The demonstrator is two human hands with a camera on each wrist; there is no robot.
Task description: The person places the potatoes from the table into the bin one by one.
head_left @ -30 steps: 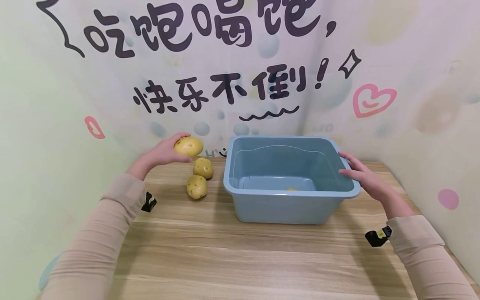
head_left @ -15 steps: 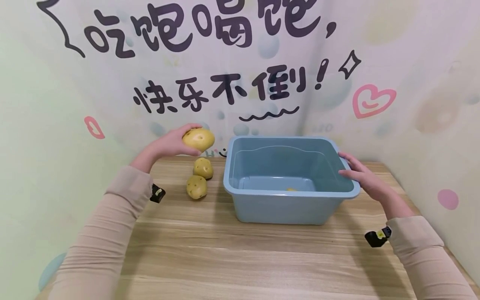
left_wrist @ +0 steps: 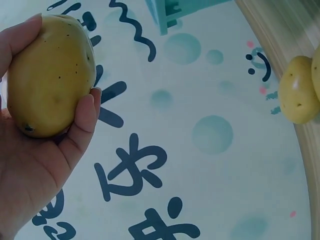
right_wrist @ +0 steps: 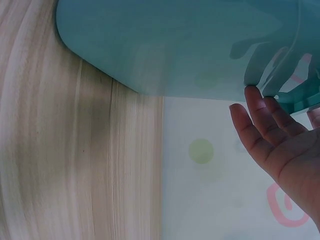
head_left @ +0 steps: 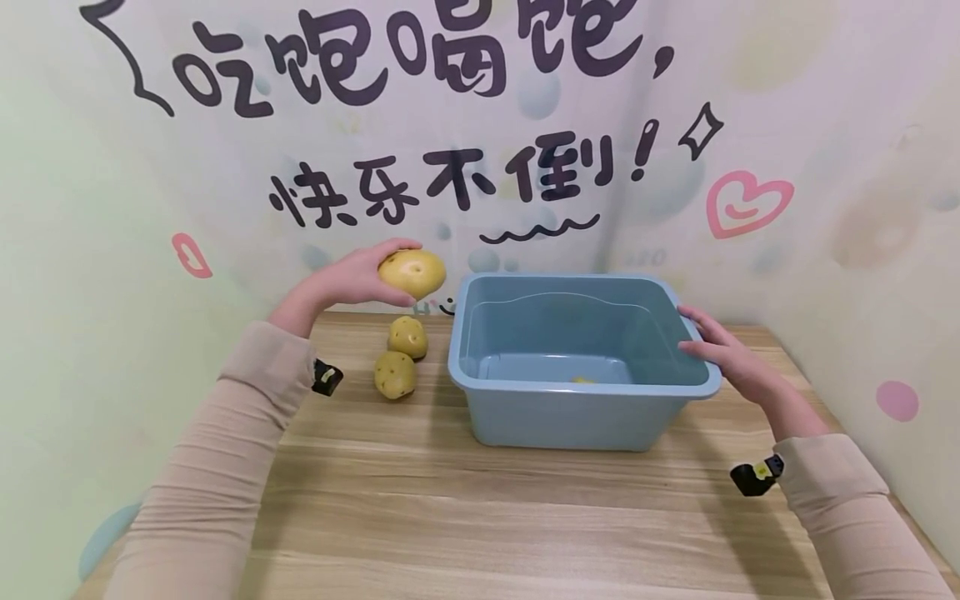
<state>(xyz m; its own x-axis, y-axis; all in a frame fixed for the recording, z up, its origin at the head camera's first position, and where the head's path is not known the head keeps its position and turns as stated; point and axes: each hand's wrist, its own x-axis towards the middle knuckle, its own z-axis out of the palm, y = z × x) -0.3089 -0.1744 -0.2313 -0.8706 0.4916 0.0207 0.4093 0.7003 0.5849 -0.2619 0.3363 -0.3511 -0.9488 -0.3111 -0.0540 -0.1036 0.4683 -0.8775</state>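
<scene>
Left hand (head_left: pixel 352 279) clamped round a potato (head_left: pixel 414 273); we see it higher and nearer the blue tub (head_left: pixel 562 421) than a second ago, so carry looks partway. Right hand (head_left: pixel 731 358) pinches the rim (head_left: pixel 585 388). Two more potatoes (head_left: pixel 395 375) on counter (head_left: pixel 480 517); yellow patch (head_left: pixel 583 380) inside, possibly another.

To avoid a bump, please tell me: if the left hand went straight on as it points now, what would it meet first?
The left hand, potato leading, would probably meet the printed wall, seemingly passing above the blue bin; depth is unclear, so the bin might come first.
</scene>
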